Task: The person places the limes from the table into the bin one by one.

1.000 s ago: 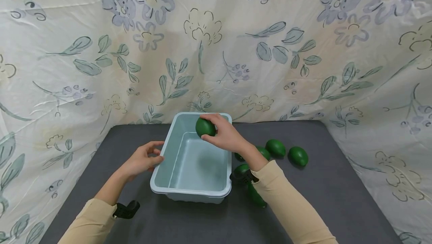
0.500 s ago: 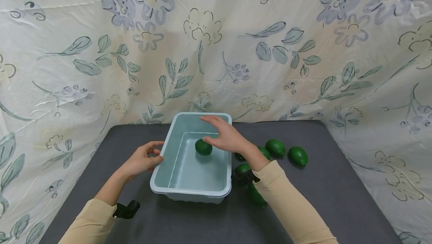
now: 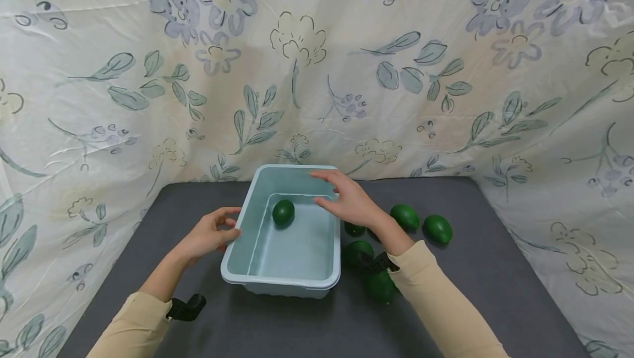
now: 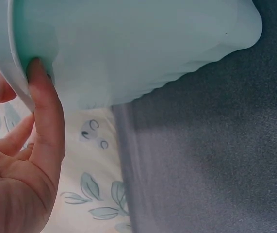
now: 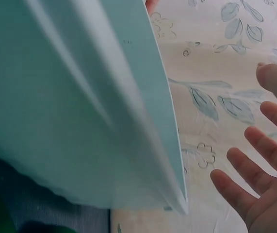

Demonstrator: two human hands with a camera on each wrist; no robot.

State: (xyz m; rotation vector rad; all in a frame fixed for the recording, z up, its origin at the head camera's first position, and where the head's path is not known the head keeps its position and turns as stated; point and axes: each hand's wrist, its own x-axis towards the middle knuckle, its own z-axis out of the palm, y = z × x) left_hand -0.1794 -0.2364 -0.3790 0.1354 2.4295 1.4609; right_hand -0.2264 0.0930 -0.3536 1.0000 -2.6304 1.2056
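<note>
A pale blue plastic tub (image 3: 279,279) stands at the middle of the dark table, with one dark green, lime-like fruit (image 3: 283,213) on its floor near the back left. My left hand (image 3: 210,234) holds the tub's left rim; in the left wrist view its thumb (image 4: 46,107) lies under the rim against the outer wall. My right hand (image 3: 349,199) hovers over the back right rim, fingers spread and nothing in them. The right wrist view shows that hand (image 5: 269,189) apart from the tub wall (image 5: 70,121).
Several more green fruits lie right of the tub: one at the far right (image 3: 438,229), another beside it (image 3: 404,217), and others partly hidden by my right forearm. A floral cloth (image 3: 317,72) hangs behind the dark table (image 3: 465,270).
My right hand has let go of a green fruit, which has dropped into the tub and rolled left. That hand has then drawn back to the right. My left hand has stayed put.
</note>
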